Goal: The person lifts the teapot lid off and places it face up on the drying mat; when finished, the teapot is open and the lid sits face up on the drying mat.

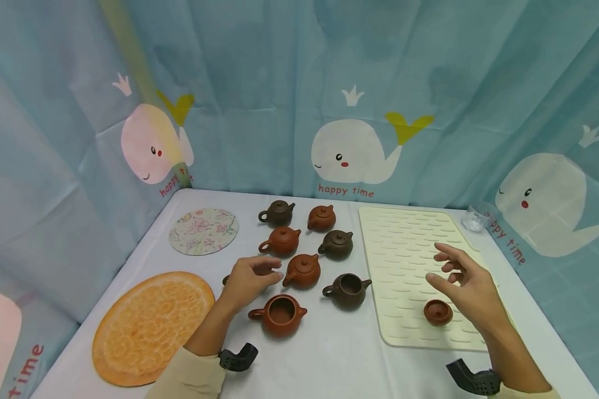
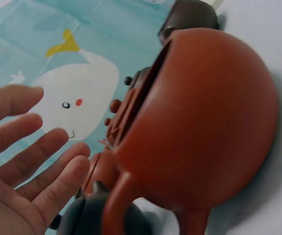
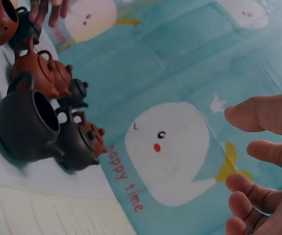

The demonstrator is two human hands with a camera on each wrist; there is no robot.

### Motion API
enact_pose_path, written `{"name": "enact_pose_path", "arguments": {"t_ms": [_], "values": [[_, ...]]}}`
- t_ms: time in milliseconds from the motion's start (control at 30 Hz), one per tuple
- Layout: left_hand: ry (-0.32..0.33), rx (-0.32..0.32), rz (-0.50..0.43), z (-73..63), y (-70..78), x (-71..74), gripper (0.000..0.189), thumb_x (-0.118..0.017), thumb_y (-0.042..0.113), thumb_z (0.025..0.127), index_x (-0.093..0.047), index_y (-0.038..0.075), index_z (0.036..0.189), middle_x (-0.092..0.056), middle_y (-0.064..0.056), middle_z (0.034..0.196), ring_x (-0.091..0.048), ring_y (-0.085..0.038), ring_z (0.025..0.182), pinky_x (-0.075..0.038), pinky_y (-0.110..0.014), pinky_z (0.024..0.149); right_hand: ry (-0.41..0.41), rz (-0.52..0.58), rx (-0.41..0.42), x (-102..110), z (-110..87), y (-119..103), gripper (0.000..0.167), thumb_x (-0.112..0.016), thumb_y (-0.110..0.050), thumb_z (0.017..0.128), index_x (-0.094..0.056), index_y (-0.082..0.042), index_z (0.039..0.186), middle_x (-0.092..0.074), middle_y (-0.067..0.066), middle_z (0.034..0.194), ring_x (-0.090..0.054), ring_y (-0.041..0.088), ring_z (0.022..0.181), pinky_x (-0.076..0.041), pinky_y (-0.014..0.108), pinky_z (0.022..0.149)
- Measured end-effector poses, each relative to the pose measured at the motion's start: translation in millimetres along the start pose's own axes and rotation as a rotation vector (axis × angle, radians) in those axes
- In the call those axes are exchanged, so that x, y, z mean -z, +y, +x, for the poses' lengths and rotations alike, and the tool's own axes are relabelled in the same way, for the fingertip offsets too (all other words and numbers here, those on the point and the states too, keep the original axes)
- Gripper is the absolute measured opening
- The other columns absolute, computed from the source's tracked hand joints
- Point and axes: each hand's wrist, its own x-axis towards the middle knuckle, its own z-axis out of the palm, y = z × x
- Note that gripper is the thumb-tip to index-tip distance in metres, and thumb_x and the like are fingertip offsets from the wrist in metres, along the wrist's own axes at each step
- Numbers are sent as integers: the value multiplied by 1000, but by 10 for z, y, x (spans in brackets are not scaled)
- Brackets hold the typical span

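My left hand (image 1: 252, 282) hovers with loosely bent, empty fingers over a dark teapot, mostly hidden beneath it in the head view. Just in front is a lidless red-brown teapot (image 1: 274, 322), which fills much of the left wrist view. To its right stands a lidless dark teapot (image 1: 351, 299). My right hand (image 1: 466, 285), fingers spread and holding nothing, is above the cream ridged mat (image 1: 396, 327). A small red-brown lid (image 1: 437, 313) lies on that mat, by the right thumb. Between the hands sits a lidded red-brown teapot (image 1: 304, 272), nearest my left fingertips.
Behind are lidded teapots, dark (image 1: 279, 213) and red-brown (image 1: 321, 218), then another red-brown (image 1: 282, 242) and dark one (image 1: 337, 245). A floral round mat (image 1: 203, 231) and a bread-patterned round mat (image 1: 155, 327) lie left. A clear container (image 1: 475, 219) stands at the back right.
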Motion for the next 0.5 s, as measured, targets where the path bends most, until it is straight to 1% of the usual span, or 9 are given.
{"name": "enact_pose_path", "arguments": {"t_ms": [100, 167, 233, 367, 400, 500], "values": [[32, 12, 32, 31, -2, -53, 25, -77, 6, 81, -73, 10, 105, -69, -2, 99, -64, -22, 94, -52, -37, 79, -23, 33, 29, -60, 101, -50, 59, -73, -6, 86, -49, -9, 140, -54, 7, 111, -45, 15, 91, -39, 17, 71], [40, 23, 50, 49, -9, -82, 24, -77, 5, 81, -74, 9, 104, -69, 0, 97, -64, -22, 92, -52, -38, 78, -49, 57, 50, -109, 175, -73, 58, -72, -6, 87, -49, -9, 140, -54, 7, 112, -45, 16, 92, -39, 18, 71], [46, 34, 78, 67, -23, -108, 23, -77, 6, 80, -74, 9, 103, -69, 1, 98, -64, -20, 91, -52, -37, 77, -86, 107, 60, -167, 255, -85, 57, -71, -6, 88, -49, -9, 140, -55, 9, 112, -46, 19, 93, -40, 19, 72], [47, 70, 117, 95, -69, -147, 25, -78, 7, 80, -74, 6, 104, -69, 0, 96, -65, -17, 88, -52, -36, 76, -165, 217, 46, -313, 416, -81, 53, -69, -7, 90, -50, -8, 139, -56, 12, 113, -47, 22, 94, -42, 22, 75], [48, 75, 124, 102, -81, -155, 25, -78, 7, 80, -74, 5, 104, -70, -1, 95, -66, -17, 87, -52, -36, 76, -186, 252, 40, -355, 456, -78, 53, -69, -7, 90, -50, -7, 139, -55, 14, 113, -48, 23, 94, -42, 23, 76], [46, 83, 150, 119, -97, -169, 26, -78, 8, 80, -73, 3, 106, -71, -1, 90, -66, -16, 84, -53, -36, 76, -237, 311, 29, -488, 570, -76, 52, -70, -8, 89, -51, -7, 138, -55, 17, 114, -49, 24, 94, -44, 25, 76]]}}
